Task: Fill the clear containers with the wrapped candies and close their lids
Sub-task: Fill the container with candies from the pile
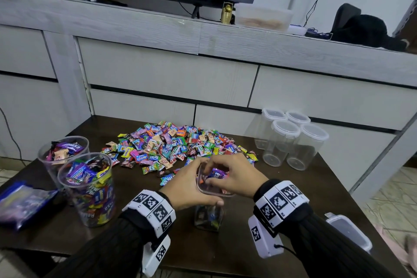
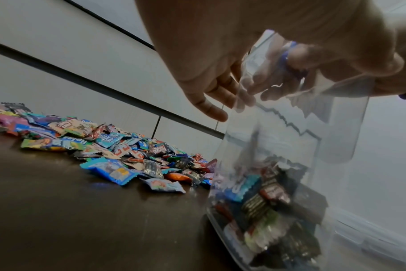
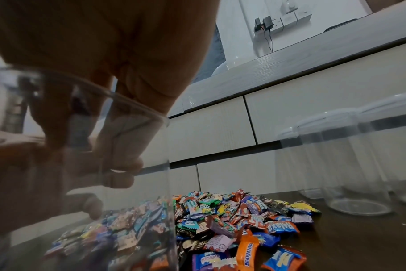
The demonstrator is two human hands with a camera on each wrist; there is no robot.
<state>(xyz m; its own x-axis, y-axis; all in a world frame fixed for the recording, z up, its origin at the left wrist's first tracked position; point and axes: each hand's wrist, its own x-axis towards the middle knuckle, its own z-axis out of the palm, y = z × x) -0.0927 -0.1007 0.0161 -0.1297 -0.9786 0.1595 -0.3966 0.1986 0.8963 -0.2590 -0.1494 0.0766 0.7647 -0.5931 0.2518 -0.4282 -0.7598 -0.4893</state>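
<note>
A clear container stands near the table's front edge with a few wrapped candies at its bottom. My left hand grips it just below the rim, fingers on the far side and thumb on the near side. Over its mouth, my right hand pinches a purple wrapped candy, with the fingertips dipping inside the rim. The big candy pile lies just behind both hands. No lid sits on this container.
Two filled, uncovered containers stand at the left beside a blue bag. Several empty lidded containers stand at the back right. A loose lid lies at the front right edge. White drawers rise behind the table.
</note>
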